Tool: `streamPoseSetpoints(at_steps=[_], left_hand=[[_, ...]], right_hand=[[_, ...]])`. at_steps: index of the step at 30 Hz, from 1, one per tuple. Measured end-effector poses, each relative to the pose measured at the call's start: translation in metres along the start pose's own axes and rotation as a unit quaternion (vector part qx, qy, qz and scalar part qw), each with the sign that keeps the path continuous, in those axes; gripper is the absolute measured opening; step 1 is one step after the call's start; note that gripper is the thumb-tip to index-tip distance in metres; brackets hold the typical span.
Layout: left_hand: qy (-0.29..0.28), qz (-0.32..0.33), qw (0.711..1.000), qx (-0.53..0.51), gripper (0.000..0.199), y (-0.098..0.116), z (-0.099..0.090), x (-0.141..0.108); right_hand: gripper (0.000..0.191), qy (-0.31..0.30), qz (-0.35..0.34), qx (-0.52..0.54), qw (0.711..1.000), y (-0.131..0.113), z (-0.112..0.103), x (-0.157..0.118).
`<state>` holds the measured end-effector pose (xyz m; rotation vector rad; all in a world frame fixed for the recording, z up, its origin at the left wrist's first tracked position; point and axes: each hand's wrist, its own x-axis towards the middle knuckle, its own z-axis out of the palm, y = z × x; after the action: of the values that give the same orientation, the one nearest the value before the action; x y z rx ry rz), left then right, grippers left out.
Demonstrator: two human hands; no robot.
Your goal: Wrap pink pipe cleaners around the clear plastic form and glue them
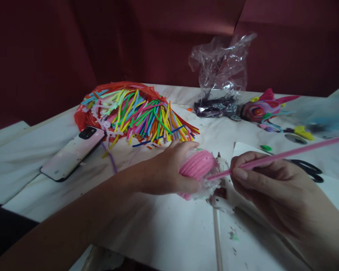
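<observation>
My left hand (169, 169) grips a small rounded object wrapped in pink pipe cleaner (197, 165), with clear plastic showing under the wrap. My right hand (265, 180) pinches a long pink pipe cleaner (288, 153) near its end, where it meets the wrapped object; the rest of it stretches out to the right. A white glue gun (224, 195) lies on the table just under and between both hands, with a glue stick (217, 241) trailing toward me.
A heap of multicoloured pipe cleaners (141, 113) on red plastic lies at the back left. A phone (73, 152) rests face down at left. A clear plastic bag (220, 79), a finished colourful figure (261, 109), black scissors (310, 169) and small scraps sit on the white table (164, 229).
</observation>
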<state>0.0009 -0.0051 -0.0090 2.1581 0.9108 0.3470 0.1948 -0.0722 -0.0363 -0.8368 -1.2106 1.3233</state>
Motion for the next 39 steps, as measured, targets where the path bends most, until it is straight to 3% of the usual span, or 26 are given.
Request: streamPoseSetpoints(at_steps=[7, 14, 18, 23, 39], left_hand=[[0.004, 0.018, 1.000, 0.003, 0.088, -0.002, 0.000, -0.003], [0.000, 0.008, 1.000, 0.002, 0.089, -0.001, 0.000, -0.004], [-0.004, 0.002, 1.000, 0.011, 0.089, -0.001, 0.000, -0.005], [0.003, 0.028, 1.000, 0.014, 0.089, -0.002, 0.000, -0.006], [0.026, -0.004, 1.000, -0.016, 0.085, -0.001, 0.003, -0.006]], right_hand=[[0.041, -0.007, 0.026, 0.009, 1.000, 0.001, 0.001, -0.001], [0.033, 0.008, 0.038, 0.026, 0.999, 0.006, 0.002, -0.002], [0.038, -0.020, 0.052, -0.008, 0.998, 0.008, 0.000, -0.003], [0.041, -0.015, 0.037, -0.025, 0.999, 0.011, -0.002, -0.002], [0.034, -0.032, 0.007, -0.041, 0.999, 0.016, -0.006, -0.003]])
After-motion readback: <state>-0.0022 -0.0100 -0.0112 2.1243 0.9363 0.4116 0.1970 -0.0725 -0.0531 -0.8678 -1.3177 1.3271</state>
